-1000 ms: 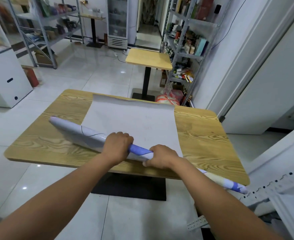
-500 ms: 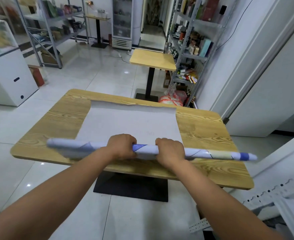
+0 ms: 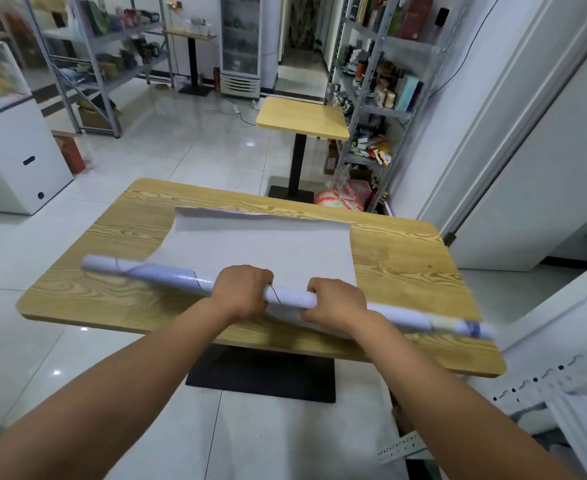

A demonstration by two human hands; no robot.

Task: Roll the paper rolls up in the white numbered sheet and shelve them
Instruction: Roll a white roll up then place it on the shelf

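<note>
A long white paper roll point(image 3: 288, 296) with thin dark lines and a blue-marked right end lies across the near part of the wooden table point(image 3: 409, 258). My left hand point(image 3: 242, 292) grips it near the middle, and my right hand point(image 3: 337, 301) grips it a little further right. Beyond the roll a white sheet point(image 3: 261, 247) lies flat on the table, its far edge curled up slightly. The roll's left end rests on the tabletop; its right end sticks out toward the table's right edge.
A small wooden table point(image 3: 302, 117) on a black pedestal stands behind. Metal shelving point(image 3: 382, 81) full of goods runs along the right, more shelves point(image 3: 94, 46) at the back left. A white cabinet point(image 3: 11, 157) stands left. White perforated strips point(image 3: 562, 372) lie at the right.
The roll has swung from slanting, to level, to a slight tilt down to the right, and moved further onto the sheet. Both hands stayed gripping it.
</note>
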